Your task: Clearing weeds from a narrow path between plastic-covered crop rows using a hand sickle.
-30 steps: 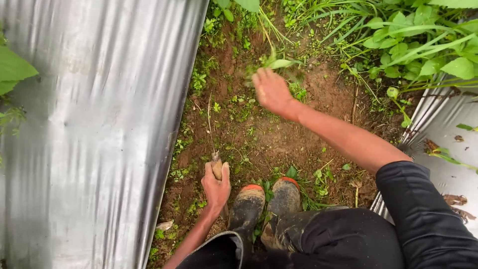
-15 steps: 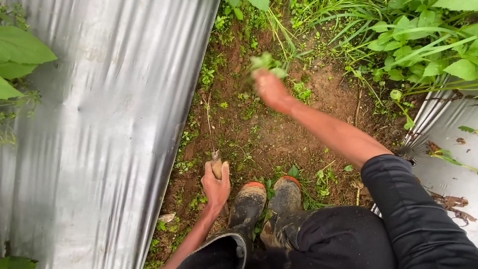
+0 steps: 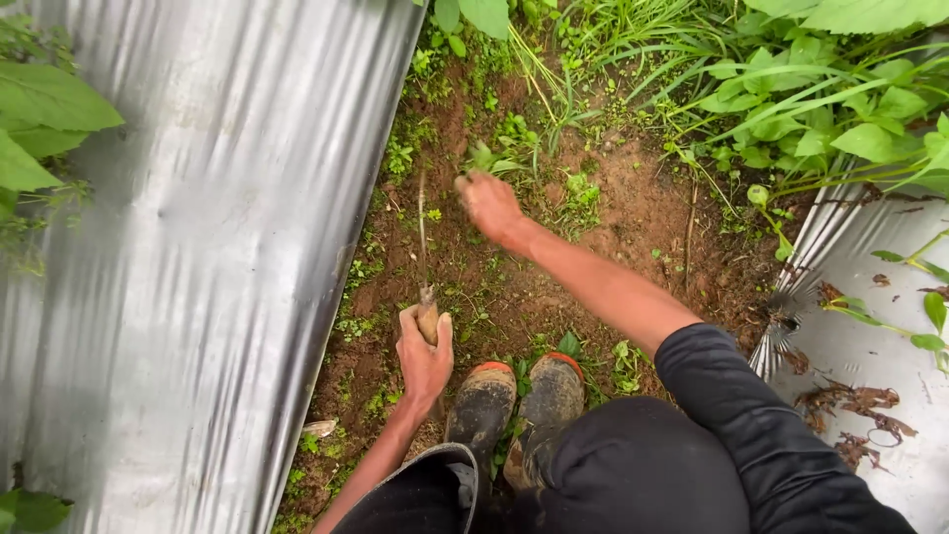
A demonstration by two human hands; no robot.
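Head cam, looking straight down at a person crouched in a narrow dirt furrow (image 3: 613,198) between two runs of silvery plastic mulch sheeting (image 3: 198,247).

Progress-wise, I'd guess roughly the middle of the weeding. The soil right in front of the muddy rubber boots (image 3: 514,400) looks mostly bare brown, with only small sprouts scattered along the left edge by the sheeting. Further up the furrow there's plenty of green left: a grassy clump (image 3: 554,79) at the top and a dense bank of broad-leaved weeds (image 3: 830,109) spilling in from the right.

The left hand (image 3: 425,356) is wrapped tight around the wooden handle of a thin-bladed hand tool (image 3: 423,267), with the blade pointing up the furrow away from the body, tip over the soil. That grip is pressed together on the handle.

The right hand (image 3: 489,206) is stretched forward and blurred. It sits just below a small leafy weed (image 3: 494,158), and the fingers look curled toward it, but I can't tell whether that grip is pinching the stem or just touching it. The weed is at the fingertips, well ahead of the tool blade and to its right.
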